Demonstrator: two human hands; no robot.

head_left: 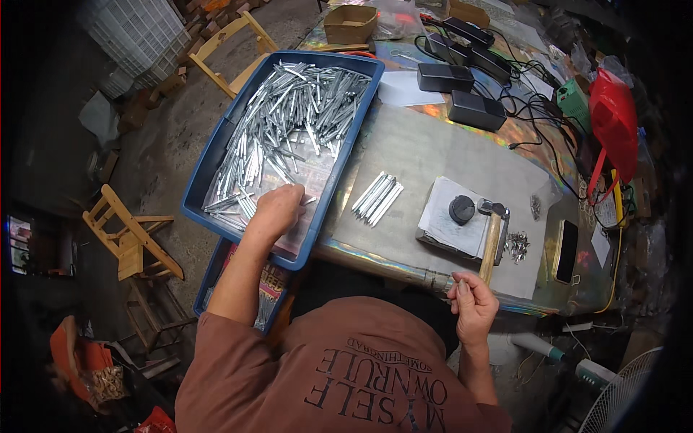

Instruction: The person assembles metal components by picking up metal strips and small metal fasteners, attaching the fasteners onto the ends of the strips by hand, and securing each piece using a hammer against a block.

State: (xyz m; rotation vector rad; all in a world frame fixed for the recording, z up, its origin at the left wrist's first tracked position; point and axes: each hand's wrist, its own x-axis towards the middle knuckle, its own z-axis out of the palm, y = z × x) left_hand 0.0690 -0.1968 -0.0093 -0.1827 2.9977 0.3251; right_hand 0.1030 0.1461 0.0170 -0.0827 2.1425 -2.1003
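My left hand (pixel 279 211) reaches into a blue plastic tray (pixel 193 196), its fingers curled closed near the tray's front right. A slim silver rod tip (pixel 310 200) shows beside the fingers; whether they grip it is hidden. Many more silver metal rods (pixel 303 97) are heaped at the tray's far side. Before the table's front edge, my right hand (pixel 473 306) is closed in a pinch, with something silvery at its fingertips too small to name. Just beyond it, the wooden handle of a hammer (pixel 491 249) leans over a paper-topped block (pixel 442 216), which carries a round black piece (pixel 462 209).
A bundle of silver rods (pixel 377 198) lies mid-table. Small metal bits (pixel 517 247) and a phone (pixel 565 251) lie to the right. Black adapters (pixel 476 110) with tangled cables and a red bag (pixel 612 126) stand farther back. A wooden chair (pixel 130 238) is at left, a fan (pixel 624 397) at lower right.
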